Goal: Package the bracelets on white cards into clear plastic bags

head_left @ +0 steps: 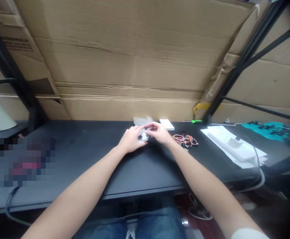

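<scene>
Both hands meet over the black desk, close to its back edge. My left hand is closed round a small whitish-grey piece with a dark round spot; it is too small and blurred to name. My right hand pinches the same piece from the other side, its fingertips touching it. Just behind the hands there is a translucent whitish sheet, blurred, and I cannot tell whether it is held. A white flat box lies behind my right hand. Orange, red and dark wires are bundled beside my right wrist.
A green-handled screwdriver lies at the back edge. White papers are stacked on the right, near a teal piece with dark items. A pixelated object with a cable lies left. Cardboard and black frame bars enclose the back.
</scene>
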The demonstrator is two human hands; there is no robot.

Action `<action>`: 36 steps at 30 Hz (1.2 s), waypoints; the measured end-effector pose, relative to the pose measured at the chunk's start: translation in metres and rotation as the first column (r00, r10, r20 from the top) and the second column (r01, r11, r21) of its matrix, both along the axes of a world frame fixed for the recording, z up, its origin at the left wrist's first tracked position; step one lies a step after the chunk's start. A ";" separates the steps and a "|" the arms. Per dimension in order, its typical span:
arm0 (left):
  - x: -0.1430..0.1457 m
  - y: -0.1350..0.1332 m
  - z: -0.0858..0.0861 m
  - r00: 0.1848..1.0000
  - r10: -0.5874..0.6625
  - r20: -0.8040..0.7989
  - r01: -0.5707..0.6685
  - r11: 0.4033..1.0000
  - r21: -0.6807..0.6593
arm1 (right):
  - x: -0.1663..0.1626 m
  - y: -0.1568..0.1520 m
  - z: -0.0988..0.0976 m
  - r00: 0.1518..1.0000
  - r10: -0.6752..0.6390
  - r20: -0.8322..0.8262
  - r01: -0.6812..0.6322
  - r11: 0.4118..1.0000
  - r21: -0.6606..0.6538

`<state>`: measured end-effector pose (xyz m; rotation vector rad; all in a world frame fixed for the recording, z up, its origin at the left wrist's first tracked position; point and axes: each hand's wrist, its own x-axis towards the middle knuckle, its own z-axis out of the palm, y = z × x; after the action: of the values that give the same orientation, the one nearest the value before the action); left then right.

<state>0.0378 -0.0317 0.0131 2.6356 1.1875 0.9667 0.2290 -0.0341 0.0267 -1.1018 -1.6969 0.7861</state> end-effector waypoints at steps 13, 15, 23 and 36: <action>-0.012 0.006 0.004 0.921 0.170 0.350 -0.214 0.973 0.090 | 0.001 -0.020 0.013 0.954 -0.188 0.232 0.085 0.915 0.393; -0.011 0.005 0.005 0.943 0.175 0.283 -0.220 0.966 0.135 | -0.008 -0.025 0.014 0.943 -0.215 0.253 0.071 0.875 0.478; -0.008 -0.001 0.008 0.971 0.173 0.166 -0.199 0.966 0.162 | -0.025 -0.027 0.013 0.875 -0.252 0.412 -0.066 0.783 0.619; 0.002 -0.008 0.009 0.968 0.222 0.119 -0.237 0.962 0.133 | -0.026 -0.017 0.003 0.988 -0.126 0.094 0.081 0.920 0.384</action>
<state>0.0397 -0.0396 0.0223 2.5575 1.4757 1.2582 0.2031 -0.0507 0.0295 -0.9699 -1.7788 0.3090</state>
